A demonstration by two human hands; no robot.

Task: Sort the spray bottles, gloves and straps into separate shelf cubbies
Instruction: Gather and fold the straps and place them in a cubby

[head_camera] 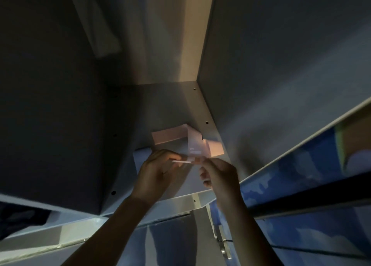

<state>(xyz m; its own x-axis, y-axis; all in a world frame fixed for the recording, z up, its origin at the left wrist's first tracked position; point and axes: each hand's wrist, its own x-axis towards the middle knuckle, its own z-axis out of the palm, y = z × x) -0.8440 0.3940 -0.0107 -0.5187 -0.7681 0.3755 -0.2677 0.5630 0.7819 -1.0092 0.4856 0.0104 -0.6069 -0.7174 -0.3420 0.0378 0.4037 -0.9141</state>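
Shelf cubby (176, 105), dim interior, grey walls with peg holes. Contents: one pale pink strap (192, 140), folded over itself in loose loops, lying on the cubby floor toward the right wall. Left hand (158, 171), fingers curled, pinching the strap's near end. Right hand (218, 175), likewise pinching the same end from the other side. The grip point is blurred, possibly a buckle. Blue patterned surface (301, 165) below right.
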